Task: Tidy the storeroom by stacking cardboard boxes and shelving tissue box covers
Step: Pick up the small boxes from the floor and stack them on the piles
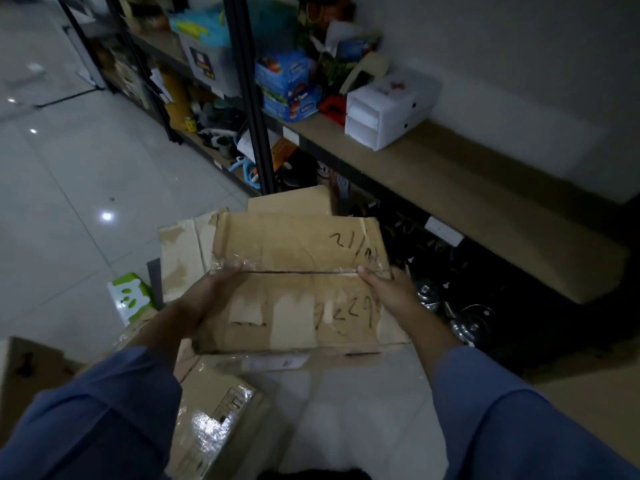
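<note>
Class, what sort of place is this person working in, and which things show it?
Probably a storeroom: metal shelving crowded with mixed goods, a white drawer unit on one shelf, and a cardboard box gripped by left hand and right hand, with more on the tiled floor.

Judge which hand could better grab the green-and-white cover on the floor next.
Left, probably. The green-and-white cover lies beside the left hand; the right hand grips the far side of the cardboard box. Both hold it now.
</note>
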